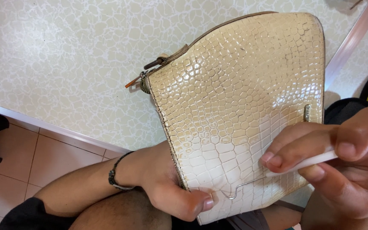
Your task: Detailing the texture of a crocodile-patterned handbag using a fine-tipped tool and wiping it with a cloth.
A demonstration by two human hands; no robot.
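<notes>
Left hand (167, 187) clamps its grip on the lower edge of a cream crocodile-textured bag (239, 106) resting against the tabletop (64, 64); right hand (341, 166) pinches a white hooked tool (286, 170) touching it.

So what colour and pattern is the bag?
Glossy cream bag with a crocodile-scale embossed pattern, seen in the head view.

Left hand (167, 187): comes in from lower left, forearm bare, beaded band on the wrist, thumb pressed flat on top, other fingers hidden underneath, grip closed. Right hand (341, 166): enters from the right, thumb and first two fingers pinched together in a pen-style grip, fingertips pointing left.
</notes>
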